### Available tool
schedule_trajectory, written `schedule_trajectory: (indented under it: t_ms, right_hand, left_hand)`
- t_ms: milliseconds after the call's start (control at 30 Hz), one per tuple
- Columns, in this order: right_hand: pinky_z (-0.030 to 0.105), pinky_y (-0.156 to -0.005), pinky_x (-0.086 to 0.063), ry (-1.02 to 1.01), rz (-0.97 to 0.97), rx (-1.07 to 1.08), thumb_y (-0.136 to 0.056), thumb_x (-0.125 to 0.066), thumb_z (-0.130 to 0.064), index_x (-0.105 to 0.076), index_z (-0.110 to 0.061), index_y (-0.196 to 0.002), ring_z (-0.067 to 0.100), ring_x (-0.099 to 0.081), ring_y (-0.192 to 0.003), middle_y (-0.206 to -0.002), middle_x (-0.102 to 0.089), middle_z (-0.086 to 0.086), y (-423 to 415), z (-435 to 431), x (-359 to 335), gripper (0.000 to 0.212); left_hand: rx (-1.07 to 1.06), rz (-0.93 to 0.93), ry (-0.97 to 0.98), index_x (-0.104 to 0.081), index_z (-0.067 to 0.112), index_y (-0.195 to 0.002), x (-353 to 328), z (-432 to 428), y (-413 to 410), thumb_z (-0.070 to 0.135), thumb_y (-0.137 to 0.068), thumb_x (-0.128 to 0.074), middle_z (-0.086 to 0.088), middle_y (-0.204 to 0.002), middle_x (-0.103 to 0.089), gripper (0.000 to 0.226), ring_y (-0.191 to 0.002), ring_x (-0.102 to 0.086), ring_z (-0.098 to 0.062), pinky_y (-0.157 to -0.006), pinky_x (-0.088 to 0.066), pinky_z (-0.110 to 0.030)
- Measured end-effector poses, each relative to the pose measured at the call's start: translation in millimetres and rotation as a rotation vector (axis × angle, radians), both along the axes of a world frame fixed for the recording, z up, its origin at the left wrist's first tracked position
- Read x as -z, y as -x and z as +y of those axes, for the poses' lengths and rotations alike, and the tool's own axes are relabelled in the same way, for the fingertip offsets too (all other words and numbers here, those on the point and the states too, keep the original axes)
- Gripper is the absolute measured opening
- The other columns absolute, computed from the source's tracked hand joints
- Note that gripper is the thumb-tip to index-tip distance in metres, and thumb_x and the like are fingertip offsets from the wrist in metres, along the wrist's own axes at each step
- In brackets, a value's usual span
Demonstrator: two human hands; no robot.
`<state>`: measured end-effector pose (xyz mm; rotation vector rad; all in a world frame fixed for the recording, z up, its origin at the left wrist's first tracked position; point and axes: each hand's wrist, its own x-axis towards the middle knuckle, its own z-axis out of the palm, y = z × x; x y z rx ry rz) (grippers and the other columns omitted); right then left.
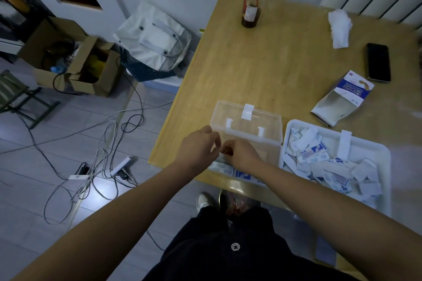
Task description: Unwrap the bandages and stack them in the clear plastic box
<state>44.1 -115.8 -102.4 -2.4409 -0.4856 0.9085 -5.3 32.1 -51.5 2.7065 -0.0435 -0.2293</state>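
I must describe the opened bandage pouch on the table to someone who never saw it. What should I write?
Start at the light wooden table and go to its right side. Between the black smartphone and the white plastic tray of wrappers lies the torn-open silvery pouch. Unlike the small wrappers nearby, it is a large foil-like bag with a blue-printed white end.

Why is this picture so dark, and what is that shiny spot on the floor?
Head view: the room is dimly lit; the shiny spot is light glaring off the grey floor tiles beside the white power strip; the left hand and right hand, pinching a small bandage, look slightly blurred against the clear plastic box.
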Motion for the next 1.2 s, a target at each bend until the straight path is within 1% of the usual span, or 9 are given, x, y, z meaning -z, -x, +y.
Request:
schedule_trajectory:
  t_ms: [100,233,367,500,633,800,900,1067,1200]
  right_hand:
    - [0.028,-0.077,-0.048,-0.016,-0.021,0.003,-0.089,-0.062,-0.014,-0.069,-0.015,-0.098,0.017,-0.061,-0.088,-0.098,-0.069,0.003,-1,-2,-2,0.012]
    - [0.031,-0.083,-0.049,-0.051,0.019,0.024,-0.089,-0.065,-0.021,-0.069,-0.014,-0.098,0.019,-0.061,-0.092,-0.099,-0.069,0.004,-3,-6,-4,0.012]
    - [0.036,-0.084,-0.052,-0.065,0.016,0.066,-0.089,-0.064,-0.018,-0.072,-0.015,-0.094,0.02,-0.064,-0.09,-0.096,-0.071,0.004,-5,-11,1,0.01]
    - [0.035,-0.083,-0.051,-0.087,-0.01,0.1,-0.09,-0.061,-0.016,-0.073,-0.013,-0.094,0.018,-0.063,-0.089,-0.095,-0.071,0.003,-4,-14,1,0.012]
    - [0.033,-0.082,-0.05,-0.113,-0.032,0.126,-0.091,-0.059,-0.013,-0.071,-0.012,-0.099,0.02,-0.063,-0.092,-0.101,-0.071,0.005,3,-12,2,0.015]
    - [0.025,-0.075,-0.04,-0.084,-0.049,0.034,-0.09,-0.062,-0.014,-0.071,-0.01,-0.102,0.016,-0.059,-0.09,-0.107,-0.067,0.006,6,-9,5,0.015]
    - [0.027,-0.074,-0.043,-0.025,-0.051,-0.006,-0.09,-0.062,-0.014,-0.072,-0.011,-0.101,0.021,-0.06,-0.092,-0.108,-0.063,0.007,6,-7,7,0.015]
    - [0.032,-0.081,-0.049,-0.008,-0.126,0.045,-0.088,-0.061,-0.013,-0.064,-0.018,-0.114,0.021,-0.061,-0.1,-0.111,-0.066,0.002,10,-11,10,0.027]
    - [0.028,-0.078,-0.047,-0.01,-0.116,0.013,-0.089,-0.062,-0.015,-0.067,-0.019,-0.105,0.019,-0.062,-0.096,-0.105,-0.069,0.0,6,-16,11,0.018]
  left_hand:
    - [0.233,0.203,-0.215,-0.07,0.016,-0.104,3,-11,-6,0.015,-0.089,-0.051,-0.005,-0.099,-0.065,0.024,-0.091,-0.06,-0.024,-0.072,-0.051,-0.035]
    - [0.375,0.393,-0.437,-0.066,0.012,-0.105,5,-19,-9,0.007,-0.092,-0.046,-0.008,-0.102,-0.064,0.024,-0.091,-0.06,-0.025,-0.065,-0.042,-0.031]
    - [0.533,0.452,-0.612,-0.064,0.012,-0.106,-4,-27,-12,0.0,-0.093,-0.043,-0.006,-0.108,-0.063,0.028,-0.099,-0.06,-0.023,-0.068,-0.042,-0.03]
    - [0.668,0.384,-0.734,-0.062,0.017,-0.104,-2,-29,-9,0.008,-0.096,-0.042,-0.003,-0.111,-0.063,0.024,-0.109,-0.051,-0.023,-0.079,-0.034,-0.031]
    - [0.667,0.391,-0.759,-0.063,0.019,-0.103,3,-20,-4,0.014,-0.096,-0.047,-0.001,-0.107,-0.064,0.019,-0.115,-0.043,-0.023,-0.09,-0.03,-0.034]
    - [0.637,0.366,-0.733,-0.065,0.026,-0.115,12,-10,0,0.017,-0.093,-0.051,0.001,-0.106,-0.065,0.027,-0.115,-0.04,-0.023,-0.09,-0.027,-0.037]
    - [0.611,0.358,-0.695,-0.066,0.026,-0.115,15,-9,1,0.015,-0.094,-0.048,0.002,-0.101,-0.065,0.03,-0.112,-0.041,-0.021,-0.088,-0.026,-0.036]
    - [0.572,0.371,-0.644,-0.066,0.026,-0.116,19,-6,0,0.015,-0.094,-0.046,0.001,-0.103,-0.064,0.032,-0.114,-0.039,-0.021,-0.09,-0.025,-0.036]
    - [0.564,0.364,-0.618,-0.066,0.024,-0.117,18,-6,-1,0.014,-0.094,-0.045,0.0,-0.104,-0.063,0.032,-0.113,-0.039,-0.021,-0.088,-0.025,-0.036]
